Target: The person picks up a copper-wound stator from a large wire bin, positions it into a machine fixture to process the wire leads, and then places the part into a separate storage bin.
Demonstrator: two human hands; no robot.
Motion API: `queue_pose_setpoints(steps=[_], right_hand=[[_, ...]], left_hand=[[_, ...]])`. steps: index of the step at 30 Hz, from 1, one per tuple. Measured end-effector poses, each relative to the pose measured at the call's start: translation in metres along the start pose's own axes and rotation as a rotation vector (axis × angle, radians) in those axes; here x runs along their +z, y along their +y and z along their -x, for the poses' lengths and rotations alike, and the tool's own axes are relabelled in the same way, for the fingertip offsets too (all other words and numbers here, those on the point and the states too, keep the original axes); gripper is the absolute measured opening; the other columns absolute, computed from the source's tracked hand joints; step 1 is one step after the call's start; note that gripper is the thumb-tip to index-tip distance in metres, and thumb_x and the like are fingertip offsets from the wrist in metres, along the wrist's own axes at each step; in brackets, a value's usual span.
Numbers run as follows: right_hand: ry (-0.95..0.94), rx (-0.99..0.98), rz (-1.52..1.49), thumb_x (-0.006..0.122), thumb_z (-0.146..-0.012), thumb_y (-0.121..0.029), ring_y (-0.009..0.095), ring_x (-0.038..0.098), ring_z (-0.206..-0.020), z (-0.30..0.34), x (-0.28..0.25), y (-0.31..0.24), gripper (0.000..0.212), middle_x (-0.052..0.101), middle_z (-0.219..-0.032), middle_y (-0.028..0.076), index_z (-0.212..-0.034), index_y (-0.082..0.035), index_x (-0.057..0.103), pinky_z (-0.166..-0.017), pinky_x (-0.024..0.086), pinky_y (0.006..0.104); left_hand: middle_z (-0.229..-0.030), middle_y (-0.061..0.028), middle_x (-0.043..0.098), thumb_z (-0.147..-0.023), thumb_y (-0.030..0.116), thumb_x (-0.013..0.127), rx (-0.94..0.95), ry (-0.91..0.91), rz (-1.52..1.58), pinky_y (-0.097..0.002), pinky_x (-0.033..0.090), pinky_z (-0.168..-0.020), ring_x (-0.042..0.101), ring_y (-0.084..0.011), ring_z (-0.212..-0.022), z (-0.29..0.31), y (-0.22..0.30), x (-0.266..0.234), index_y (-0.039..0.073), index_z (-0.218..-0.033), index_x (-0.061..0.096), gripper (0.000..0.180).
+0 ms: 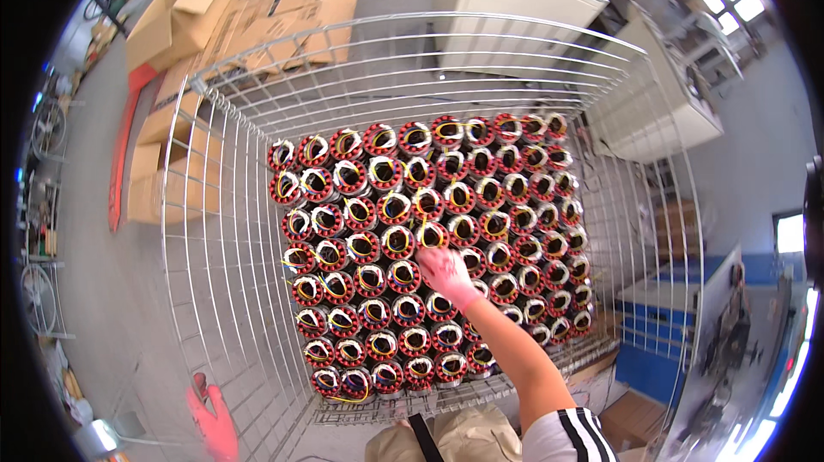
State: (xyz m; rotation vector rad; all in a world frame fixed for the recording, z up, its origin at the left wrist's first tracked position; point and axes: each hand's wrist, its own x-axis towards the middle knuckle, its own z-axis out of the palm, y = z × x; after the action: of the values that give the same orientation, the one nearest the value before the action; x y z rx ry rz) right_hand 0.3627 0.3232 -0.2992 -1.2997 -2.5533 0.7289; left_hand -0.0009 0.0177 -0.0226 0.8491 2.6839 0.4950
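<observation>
Rows of motor stators [378, 245], with dark red slotted rims, white-wrapped windings and yellow and blue leads, fill a wire cage [403, 23]. Near their middle, my right hand [445, 273] in a pink glove reaches down with its fingers closed at the near edge of one stator [433, 235]. The fingertips are partly hidden, and the hand covers part of the stator beneath. Off to the lower left, my left hand [215, 423], also gloved in pink with dark red at the fingers, is by the cage's left side. Its fingers look slightly apart, with no object visible in them.
Cage walls rise around the stators on every side. Cardboard boxes [176, 172] and flattened cartons [300, 12] lie beyond its left and far sides, beside a red bar [124, 149]. Pale cabinets [515, 16] stand behind it. A blue-sided bench [657, 316] is at right.
</observation>
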Motion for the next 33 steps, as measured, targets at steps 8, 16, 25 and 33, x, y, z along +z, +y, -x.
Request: queue_pose_setpoints(steps=[8, 16, 25, 33], right_hand=[[0.272, 0.795, -0.253, 0.060, -0.087, -0.022, 0.031, 0.063, -0.096, 0.389, -0.056, -0.032, 0.023, 0.067, -0.101, 0.013, -0.102, -0.007, 0.068, -0.084, 0.051, 0.0388], [1.501, 1.783, 0.091, 0.061, -0.091, -0.025, 0.021, 0.064, -0.080, 0.860, -0.010, -0.130, 0.026, 0.069, -0.089, 0.012, -0.100, -0.001, 0.067, -0.075, 0.049, 0.0332], [1.939, 2.100, -0.837, 0.063, -0.089, -0.031, 0.009, 0.053, -0.059, 1.053, 0.149, -0.251, 0.025, 0.061, -0.074, 0.000, -0.098, -0.007, 0.067, -0.054, 0.043, 0.0271], [1.187, 2.313, -0.917, 0.047, -0.090, -0.039, 0.032, 0.057, -0.113, 1.131, 0.231, -0.110, 0.042, 0.064, -0.113, 0.016, -0.112, -0.007, 0.063, -0.099, 0.042, 0.0396]], left_hand=[[-0.134, -0.0211, 0.051, -0.098, 0.023, 0.047, 0.239, -0.045, 0.161, -0.0385, 0.035, -0.106, 0.048, -0.0320, -0.125, -0.054, -0.037, 0.011, -0.007, -0.137, 0.040, 0.049], [-0.132, -0.0245, 0.045, -0.090, 0.028, 0.065, 1.184, 0.378, -0.498, -0.0508, 0.036, -0.106, 0.046, -0.0346, -0.123, 0.131, 0.069, 0.029, -0.003, -0.134, 0.041, 0.059], [-0.143, -0.0210, 0.038, -0.093, 0.024, 0.058, 1.911, -0.995, -0.058, -0.0474, 0.028, -0.111, 0.033, -0.0380, -0.134, 0.599, 0.172, 0.234, -0.002, -0.140, 0.038, 0.058], [-0.145, -0.0250, 0.032, -0.088, 0.031, 0.064, 2.148, -1.082, 0.039, -0.0484, 0.024, -0.112, 0.031, -0.0417, -0.135, 0.951, 0.141, 0.388, -0.003, -0.140, 0.036, 0.067]])
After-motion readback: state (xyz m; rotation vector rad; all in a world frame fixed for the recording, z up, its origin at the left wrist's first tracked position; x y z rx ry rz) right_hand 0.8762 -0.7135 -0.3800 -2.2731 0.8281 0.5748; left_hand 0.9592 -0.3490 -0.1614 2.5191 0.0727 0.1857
